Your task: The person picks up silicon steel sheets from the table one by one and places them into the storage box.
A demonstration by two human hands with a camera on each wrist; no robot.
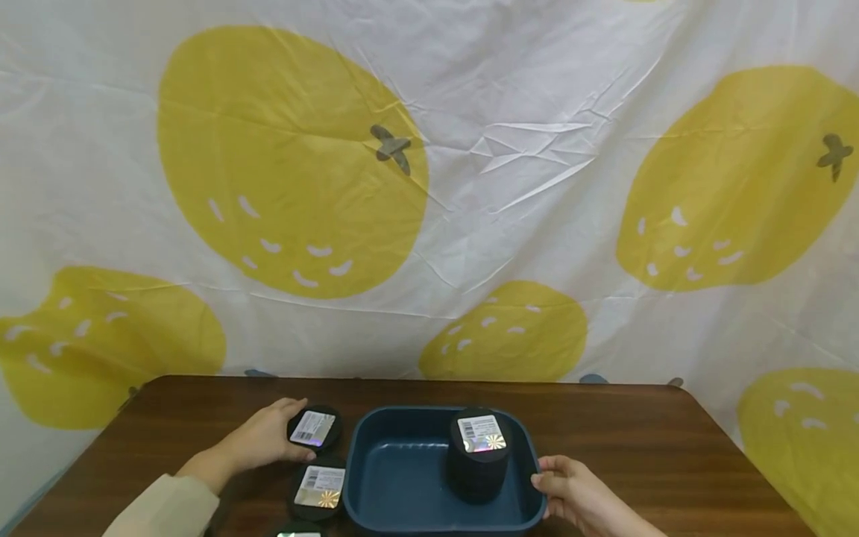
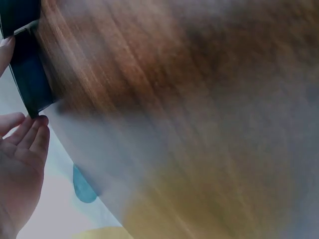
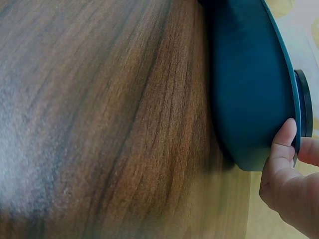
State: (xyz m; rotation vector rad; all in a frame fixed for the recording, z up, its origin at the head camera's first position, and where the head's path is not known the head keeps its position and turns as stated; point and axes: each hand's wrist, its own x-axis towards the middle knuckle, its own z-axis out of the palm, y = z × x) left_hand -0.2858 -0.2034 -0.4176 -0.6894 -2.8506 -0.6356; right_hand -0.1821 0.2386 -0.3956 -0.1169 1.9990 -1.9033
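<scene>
1. Pinching the edges of a black round labelled container (image 1: 315,429), the left hand (image 1: 258,440) sets its thumb at the near side and its fingertips at the far side. Container located left of the blue tray (image 1: 396,485), over the wooden table (image 1: 658,447); whether it touches the tabletop cannot be told.
2. Left wrist view: fingers lie side by side against the container's edge; container cut off by the frame, its label out of sight. Tabletop blurred.
3. Right hand (image 1: 577,492) pinches the tray's right wall, thumb at the rim, fingers outside. Remaining fingers partly hidden; their spread cannot be told.
4. A stack of black round containers (image 1: 478,462) stands inside the tray, toward the right. Count unclear, seams merging in the dark sides. Right wrist view: tray wall masks all but a dark edge beyond the rim.
5. Second labelled container (image 1: 318,496) sits just beside the tray's left wall; contact indeterminable. A third container (image 1: 300,530) is mostly cut off below.
6. Label print too small to read.
7. Pale sleeve (image 1: 164,511) cropped at bottom. Lemon-print cloth (image 1: 537,224) runs out of frame.
</scene>
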